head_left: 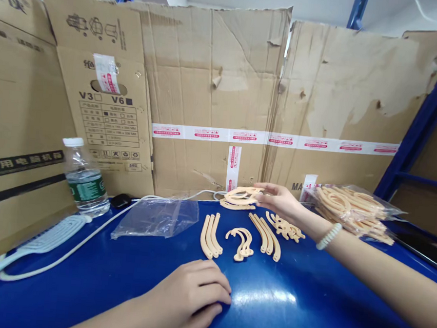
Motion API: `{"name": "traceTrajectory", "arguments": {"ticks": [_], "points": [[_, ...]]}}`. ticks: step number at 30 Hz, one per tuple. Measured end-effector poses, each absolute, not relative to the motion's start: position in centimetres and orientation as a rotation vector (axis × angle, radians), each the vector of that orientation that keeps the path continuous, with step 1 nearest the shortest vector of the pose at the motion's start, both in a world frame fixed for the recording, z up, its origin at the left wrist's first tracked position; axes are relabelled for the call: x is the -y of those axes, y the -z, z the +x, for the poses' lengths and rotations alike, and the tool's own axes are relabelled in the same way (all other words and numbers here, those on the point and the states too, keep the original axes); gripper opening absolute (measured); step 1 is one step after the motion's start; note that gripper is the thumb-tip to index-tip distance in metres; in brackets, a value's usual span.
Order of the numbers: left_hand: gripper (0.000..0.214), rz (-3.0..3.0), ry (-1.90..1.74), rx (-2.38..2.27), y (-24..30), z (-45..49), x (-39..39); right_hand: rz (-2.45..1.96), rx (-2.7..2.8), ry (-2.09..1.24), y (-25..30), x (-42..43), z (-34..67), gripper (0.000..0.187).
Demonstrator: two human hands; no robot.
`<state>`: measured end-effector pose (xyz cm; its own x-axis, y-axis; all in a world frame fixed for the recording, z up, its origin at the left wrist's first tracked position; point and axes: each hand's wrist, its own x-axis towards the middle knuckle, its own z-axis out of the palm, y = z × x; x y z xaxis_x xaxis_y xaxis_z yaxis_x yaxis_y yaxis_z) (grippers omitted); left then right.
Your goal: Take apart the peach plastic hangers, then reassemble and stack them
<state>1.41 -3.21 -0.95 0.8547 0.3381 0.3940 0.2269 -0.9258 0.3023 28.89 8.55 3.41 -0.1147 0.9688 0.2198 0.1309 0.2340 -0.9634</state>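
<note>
My right hand (280,201) reaches to the back of the blue table and pinches the edge of a pale oval ring-shaped piece (241,193), just above or on similar pieces there. My left hand (195,301) rests palm down near the front, fingers curled together, with nothing visible in them. Beyond it lie several pale curved strips (210,235), a group of hook-shaped pieces (242,242) and a second fan of curved strips (265,236). Small branching pieces (284,227) lie below my right wrist. The hand partly covers the oval piece.
Clear bags of pale pieces (353,208) lie at the back right, near a dark flat object (427,248). An empty plastic bag (157,217), water bottle (85,182), pale hairbrush (47,235) and white cable (78,251) occupy the left. Cardboard (217,92) walls the back.
</note>
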Motion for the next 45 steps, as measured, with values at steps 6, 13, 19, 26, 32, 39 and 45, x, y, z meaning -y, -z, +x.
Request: {"name": "traceTrajectory", "arguments": {"ticks": [6, 13, 19, 26, 32, 39, 45], "points": [[0.032, 2.107, -1.069, -0.904, 1.1, 2.6, 3.8, -1.009, 1.43, -1.139, -4.1, -0.9, 29.7, 0.036], [0.051, 1.729, -0.916, -0.94, 1.9, 4.5, 5.0, -1.03, 1.728, -1.02, -1.6, 5.3, 27.6, 0.032], [0.022, 1.862, -0.83, -0.928, 1.5, 5.1, 5.8, -0.951, 1.62, -1.122, -0.7, 6.6, 27.0, 0.048], [0.019, 1.561, -1.111, -0.93, 1.0, 4.5, 5.6, -1.078, 1.409, -1.349, -1.5, 5.4, 27.1, 0.027], [0.024, 1.462, -1.244, -0.997, 0.8, 4.2, 4.5, -1.066, 1.403, -1.385, -1.0, 4.2, 28.1, 0.024], [0.028, 1.474, -1.212, -0.963, 1.3, 3.8, 4.4, -1.056, 1.376, -1.361, -0.5, 3.7, 29.0, 0.022], [0.027, 1.508, -1.18, -0.984, 1.3, 3.7, 4.5, -1.019, 1.214, -1.403, -0.9, 3.5, 29.3, 0.022]]}}
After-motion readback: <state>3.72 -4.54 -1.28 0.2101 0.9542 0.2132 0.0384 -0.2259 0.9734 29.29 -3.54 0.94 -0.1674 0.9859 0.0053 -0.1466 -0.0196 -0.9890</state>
